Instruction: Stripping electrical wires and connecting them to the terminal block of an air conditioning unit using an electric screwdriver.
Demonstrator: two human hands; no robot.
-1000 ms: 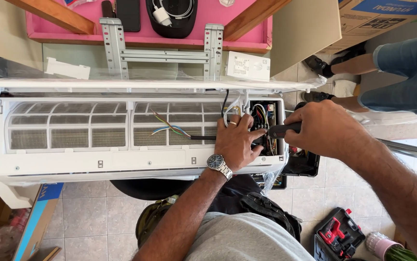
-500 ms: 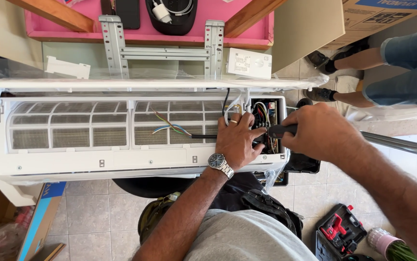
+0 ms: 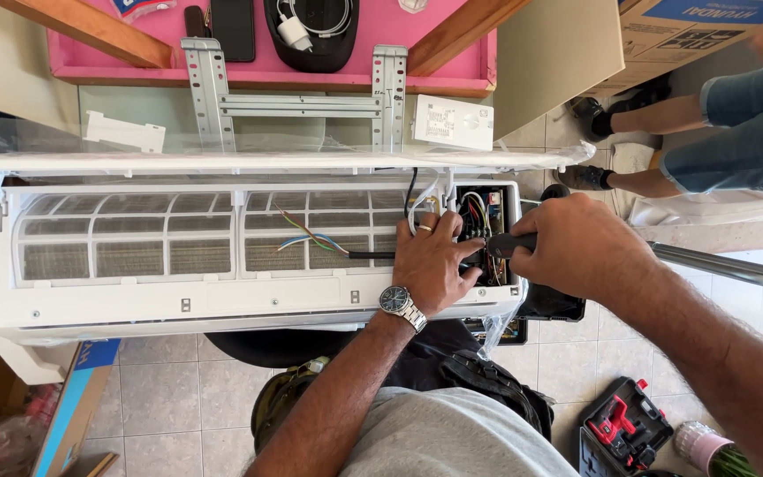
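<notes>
White plastic forms the body of a wall-type air conditioner indoor unit (image 3: 222,296) lying with its front cover raised and its mesh filters exposed. At the unit's right end sits an open wiring compartment (image 3: 485,221) full of coloured wires. The person's left hand (image 3: 432,263), wearing a ring and a steel wristwatch (image 3: 399,303), rests on the unit just left of that compartment, fingers curled and pressed against its edge. The right hand (image 3: 576,247) is closed in a fist around the black handle of a screwdriver (image 3: 507,244), whose tip points into the compartment. A loose cable with bared coloured cores (image 3: 311,238) lies across the filters, left of the left hand. Below the unit's right end, on the tiled floor, an open tool case (image 3: 624,428) holds a red tool.
</notes>
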